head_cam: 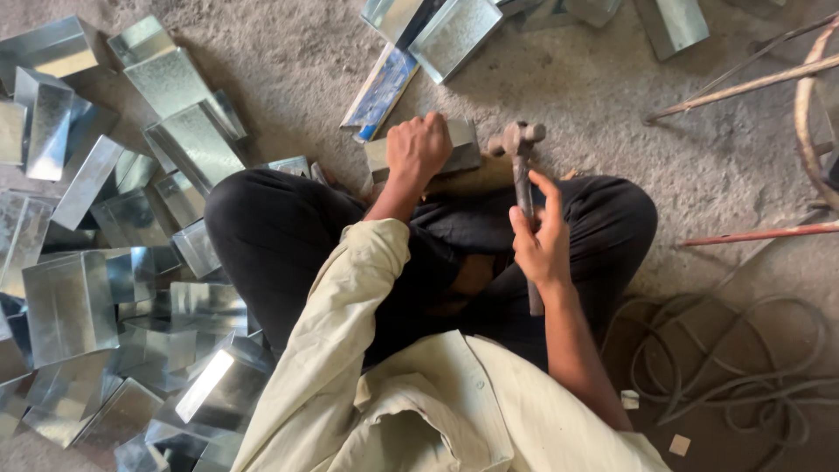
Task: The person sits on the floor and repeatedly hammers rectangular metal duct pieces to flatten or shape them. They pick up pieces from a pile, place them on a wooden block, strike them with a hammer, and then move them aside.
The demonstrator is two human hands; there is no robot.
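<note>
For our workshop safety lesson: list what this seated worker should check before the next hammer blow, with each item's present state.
1. Right hand grips the rusty metal hammer by its handle: ok.
2. Left hand presses the folded grey sheet-metal piece: ok.
3. Left fingers away from the hammer head: not ok, close.
4. Hammer head firmly fixed: cannot tell.
5. Shiny sheet-metal boxes crowd the left knee: not ok.

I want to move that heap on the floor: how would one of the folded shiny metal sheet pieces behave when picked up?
A folded sheet piece probably feels light, since the metal looks thin. The bends likely keep it fairly stiff. Its glossy faces may be slippery, and the cut edges could be sharp. With flat sides, it should slide rather than roll.
</note>
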